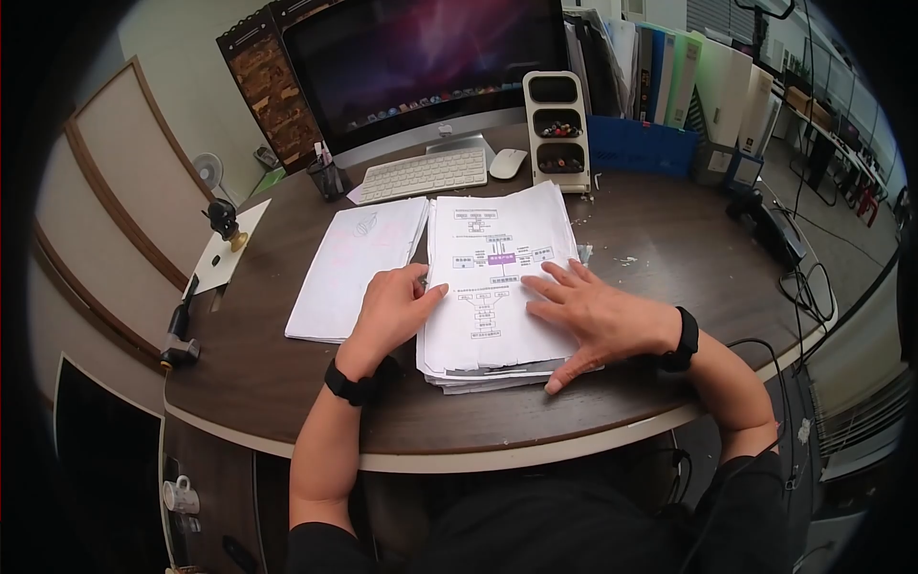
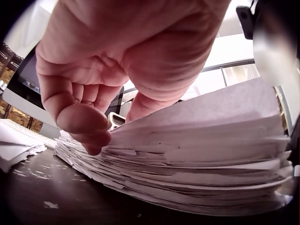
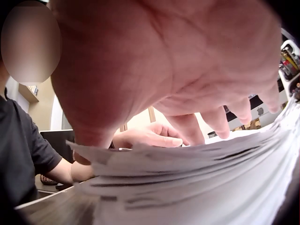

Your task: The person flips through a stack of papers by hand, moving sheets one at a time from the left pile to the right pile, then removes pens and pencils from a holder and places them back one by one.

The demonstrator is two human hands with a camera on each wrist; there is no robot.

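A thick stack of printed paper (image 1: 497, 340) lies on the desk in front of the person, its top sheet showing diagrams with a purple box. At its left edge the left hand (image 1: 395, 304) has its fingers curled against the side and its thumb over the top sheet. The left wrist view shows those curled fingertips (image 2: 96, 140) right at the layered page edges. Spread over the stack's right side is the right hand (image 1: 598, 320), fingers straight on the top sheet and thumb near the lower right corner. A second, thinner pile of paper (image 1: 349, 273) lies to the left.
Behind the papers stand a keyboard (image 1: 421, 176), a mouse (image 1: 508, 164), a monitor (image 1: 430, 67) and an upright holder (image 1: 557, 129) with small items. A pen cup (image 1: 329, 179) is at the back left. Binders (image 1: 722, 91) and a black phone (image 1: 765, 225) are on the right.
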